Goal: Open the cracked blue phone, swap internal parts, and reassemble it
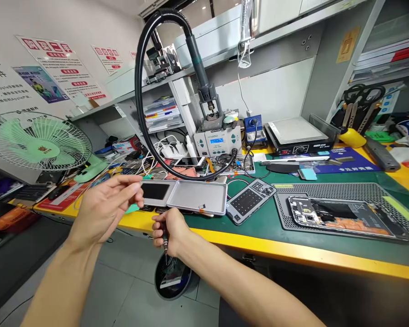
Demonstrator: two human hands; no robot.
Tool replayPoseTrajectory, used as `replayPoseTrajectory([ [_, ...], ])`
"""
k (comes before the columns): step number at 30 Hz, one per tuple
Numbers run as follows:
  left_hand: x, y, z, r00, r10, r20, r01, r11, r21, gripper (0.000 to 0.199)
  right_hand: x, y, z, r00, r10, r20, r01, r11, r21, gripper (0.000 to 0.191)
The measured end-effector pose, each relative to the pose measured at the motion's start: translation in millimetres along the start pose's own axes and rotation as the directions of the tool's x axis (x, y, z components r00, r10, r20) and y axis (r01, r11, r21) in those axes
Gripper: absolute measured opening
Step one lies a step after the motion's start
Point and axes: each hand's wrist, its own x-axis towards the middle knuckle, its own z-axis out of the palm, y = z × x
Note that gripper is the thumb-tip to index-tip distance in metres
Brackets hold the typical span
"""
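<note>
Gripping a slim screwdriver-like tool [165,243] in the right hand [174,230], fingers wrapped round it, just in front of the silver case [194,195]; pointing it down above the bin [172,295], lower than the silver case. Holding the left hand [105,200] up to the left of the silver case, fingertips close together; cannot tell whether pinching anything. Lying on the table [293,254] right of the silver case: a grey phone panel [250,201] close by, an opened phone [349,218] farther off.

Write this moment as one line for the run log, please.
left hand: raised, hold unclear | right hand: grips slim tool, tip downward | bin: below right hand | opened phone: on perforated mat
</note>
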Motion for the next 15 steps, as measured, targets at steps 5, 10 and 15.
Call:
replayPoseTrajectory([
  [5,-31,-43,16.2,0.971,-0.139,-0.196,0.100,0.975,-0.196,0.035,-22,-2,-14,0.999,-0.040,-0.032,0.036,0.993,-0.116,0.033],
  [10,-70,-59,46.7,0.932,-0.291,-0.218,0.203,0.914,-0.352,0.040,-77,14,-50,0.988,-0.156,-0.021,0.144,0.948,-0.282,0.030],
  [15,-117,-50,96.6,0.865,-0.482,0.140,0.483,0.722,-0.496,0.027,-189,7,-113,0.874,-0.479,-0.085,0.429,0.842,-0.327,0.031],
])
